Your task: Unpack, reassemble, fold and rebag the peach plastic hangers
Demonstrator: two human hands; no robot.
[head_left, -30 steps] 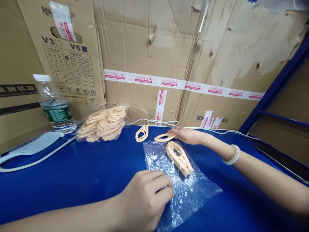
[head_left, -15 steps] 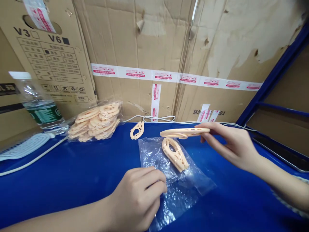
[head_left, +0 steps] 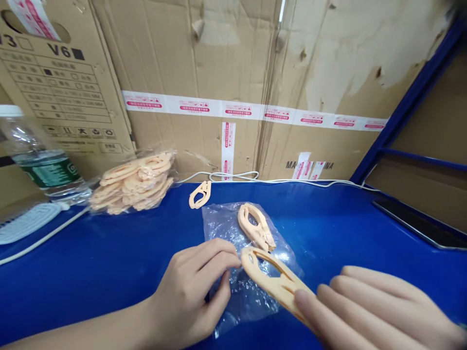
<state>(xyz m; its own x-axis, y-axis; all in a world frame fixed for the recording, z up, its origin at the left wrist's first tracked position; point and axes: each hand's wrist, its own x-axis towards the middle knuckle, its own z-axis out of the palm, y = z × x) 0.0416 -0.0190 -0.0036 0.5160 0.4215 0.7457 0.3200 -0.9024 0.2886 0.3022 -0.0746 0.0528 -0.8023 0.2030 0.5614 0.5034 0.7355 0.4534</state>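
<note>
My right hand (head_left: 379, 311) is closed round the lower end of a cream folding hanger (head_left: 273, 277), which points up and left over a clear plastic bag (head_left: 222, 221). My left hand (head_left: 204, 287) has its thumb and fingers bent together at the bag's near left part, pinching the film, close to the hanger's rounded tip. Several more folded hangers (head_left: 255, 226) lie stacked at the far half of the bag. One single hanger (head_left: 200, 195) rests on the blue table (head_left: 153, 257) beyond the bag's left corner.
A filled bag of hangers (head_left: 134, 182) lies at the back left, beside a water bottle (head_left: 44, 167) and a pale blue slatted object (head_left: 32, 223). A white cable (head_left: 233, 176) runs along the cardboard wall (head_left: 182, 58). A dark phone-like slab (head_left: 419, 223) lies at right.
My right hand has brought the hanger down and nearer, turning it from edge-on to its broad face. My left hand stays at the bag. The view has shifted slightly right.
</note>
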